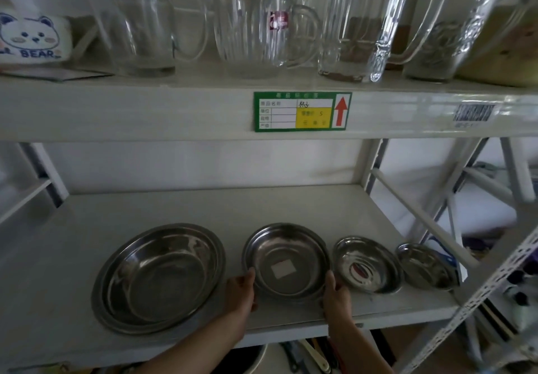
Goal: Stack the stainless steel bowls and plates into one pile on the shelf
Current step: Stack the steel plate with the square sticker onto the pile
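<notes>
Fingers of left hand (pixel 243 292) and right hand (pixel 334 290) clasp opposite rims of the second plate (pixel 286 260); largest plate (pixel 158 276) just left, small bowl (pixel 367 263) touching right, bare shelf (pixel 203 207) beyond

Four steel dishes, upright, in a row on the shelf (pixel 203 207), largest at 9 o'clock: large plate (pixel 158 277); medium plate (pixel 286 261), white square label inside; small bowl (pixel 367 264); smallest bowl (pixel 426 266) at 3 o'clock.
</notes>
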`<state>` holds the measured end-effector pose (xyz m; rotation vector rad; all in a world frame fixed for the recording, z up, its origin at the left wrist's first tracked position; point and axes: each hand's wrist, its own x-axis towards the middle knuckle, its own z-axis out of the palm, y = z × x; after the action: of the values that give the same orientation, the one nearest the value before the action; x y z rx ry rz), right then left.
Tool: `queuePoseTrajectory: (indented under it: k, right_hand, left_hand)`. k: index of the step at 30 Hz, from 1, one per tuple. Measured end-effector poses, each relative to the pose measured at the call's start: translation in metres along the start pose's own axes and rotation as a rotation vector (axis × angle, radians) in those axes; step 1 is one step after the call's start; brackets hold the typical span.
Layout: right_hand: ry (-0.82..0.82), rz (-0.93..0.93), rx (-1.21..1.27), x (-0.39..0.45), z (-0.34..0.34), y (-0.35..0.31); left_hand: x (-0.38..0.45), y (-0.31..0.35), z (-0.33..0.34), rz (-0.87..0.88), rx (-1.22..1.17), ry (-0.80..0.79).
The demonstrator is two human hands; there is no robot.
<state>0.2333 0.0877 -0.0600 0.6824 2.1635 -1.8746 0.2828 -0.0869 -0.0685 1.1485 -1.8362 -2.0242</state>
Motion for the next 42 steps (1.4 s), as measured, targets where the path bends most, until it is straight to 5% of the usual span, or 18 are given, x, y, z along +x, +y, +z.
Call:
queuePoseTrajectory:
  k: [10,24,35,42]
  right_hand:
    - [-0.005,-0.088,-0.003,0.003,0.008,-0.010]
    - [0.056,-0.069,0.064,-0.002,0.014,-0.015]
    - [-0.055,-0.406,0.044,-0.030,0.063,-0.060]
    - [-0.141,-0.457,0.023,-0.053,0.123,-0.065]
  left_hand:
    - [0.026,-0.020,0.013,0.123,0.160,0.083]
    - [-0.019,0.021,-0.003,0.133,-0.013,-0.011]
    - [-0.011,0.056,-0.059,0.208,-0.187,0.037]
    - [-0.012,0.078,-0.119,0.354,-0.131,0.213]
